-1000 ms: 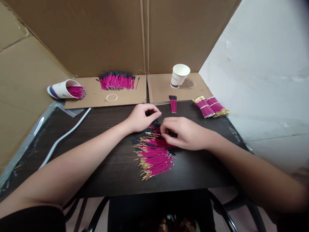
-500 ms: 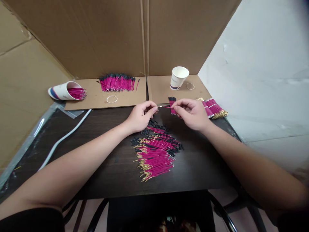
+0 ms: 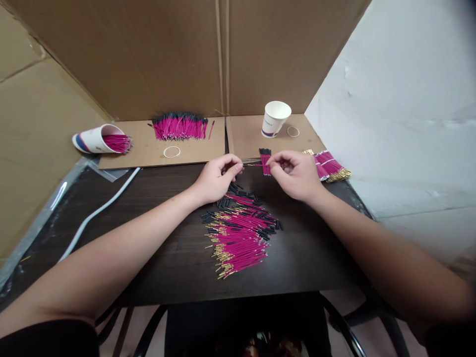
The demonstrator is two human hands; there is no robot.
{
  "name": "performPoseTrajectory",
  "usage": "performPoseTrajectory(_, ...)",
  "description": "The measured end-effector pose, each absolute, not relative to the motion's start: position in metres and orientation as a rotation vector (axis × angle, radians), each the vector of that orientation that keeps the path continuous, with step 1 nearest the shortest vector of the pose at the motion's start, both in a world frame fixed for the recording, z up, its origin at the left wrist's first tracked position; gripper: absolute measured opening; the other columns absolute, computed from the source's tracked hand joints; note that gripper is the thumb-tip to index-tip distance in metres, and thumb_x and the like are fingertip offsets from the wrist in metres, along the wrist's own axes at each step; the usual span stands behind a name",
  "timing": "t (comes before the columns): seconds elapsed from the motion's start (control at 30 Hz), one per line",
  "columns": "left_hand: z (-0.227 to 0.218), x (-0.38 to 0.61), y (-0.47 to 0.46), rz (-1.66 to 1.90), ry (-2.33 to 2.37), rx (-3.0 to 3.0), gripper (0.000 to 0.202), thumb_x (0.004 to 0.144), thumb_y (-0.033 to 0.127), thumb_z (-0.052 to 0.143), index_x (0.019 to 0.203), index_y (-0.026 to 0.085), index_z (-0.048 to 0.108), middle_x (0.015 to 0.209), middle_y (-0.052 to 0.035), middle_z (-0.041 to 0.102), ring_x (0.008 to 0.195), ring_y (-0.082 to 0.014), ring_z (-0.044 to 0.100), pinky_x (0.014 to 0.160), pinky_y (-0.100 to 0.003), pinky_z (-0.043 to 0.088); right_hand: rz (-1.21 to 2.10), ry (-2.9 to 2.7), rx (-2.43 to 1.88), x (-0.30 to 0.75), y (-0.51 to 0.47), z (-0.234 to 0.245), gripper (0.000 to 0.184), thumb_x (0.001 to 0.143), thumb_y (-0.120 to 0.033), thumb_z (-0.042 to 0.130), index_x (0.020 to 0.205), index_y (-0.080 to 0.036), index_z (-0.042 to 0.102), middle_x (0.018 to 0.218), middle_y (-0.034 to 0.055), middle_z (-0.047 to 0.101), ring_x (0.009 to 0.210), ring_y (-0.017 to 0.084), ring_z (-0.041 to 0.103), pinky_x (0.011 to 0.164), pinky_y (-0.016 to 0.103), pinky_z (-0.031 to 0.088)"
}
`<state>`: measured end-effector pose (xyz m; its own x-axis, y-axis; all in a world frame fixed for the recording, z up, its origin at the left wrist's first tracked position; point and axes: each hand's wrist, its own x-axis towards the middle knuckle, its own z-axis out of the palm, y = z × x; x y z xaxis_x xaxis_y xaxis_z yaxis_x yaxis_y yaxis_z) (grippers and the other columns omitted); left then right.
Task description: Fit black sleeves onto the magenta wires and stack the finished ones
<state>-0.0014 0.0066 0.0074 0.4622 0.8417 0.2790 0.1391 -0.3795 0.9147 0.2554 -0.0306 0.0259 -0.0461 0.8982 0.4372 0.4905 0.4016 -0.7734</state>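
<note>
My left hand and my right hand hover close together above the dark table. The right hand pinches one thin pink wire that points at the left fingertips. The left fingers are pinched on something small that I cannot make out. Just below the hands lies a loose heap of pink wires with gold tips, mixed with short black sleeves. A small bunch of black-capped pink wires lies between the hands.
On the cardboard at the back sit a row of capped wires, a tipped paper cup holding wires, an upright paper cup and two rubber bands. Banded wire bundles lie at right. A white cable crosses the left.
My right hand lifted from the heap with one pink wire and carried it up to the left fingertips. Over the last half second both hands barely moved.
</note>
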Motion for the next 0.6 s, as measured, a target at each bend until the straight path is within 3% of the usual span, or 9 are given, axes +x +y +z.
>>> performPoseTrajectory(0.6, 0.0044, -0.0021, 0.0063, 0.955, 0.849, 1.897, 0.024, 0.109, 0.042, 0.069, 0.102, 0.019, 0.074, 0.088, -0.0056, 0.071, 0.077, -0.0212, 0.064, 0.074, -0.035, 0.053, 0.487, -1.800, -1.209, 0.2554, -0.0329, 0.0278, 0.015, 0.093, -0.029, 0.068, 0.088, -0.021, 0.079, 0.082, 0.0062, 0.078, 0.067, 0.022, 0.063, 0.069, 0.039, 0.053)
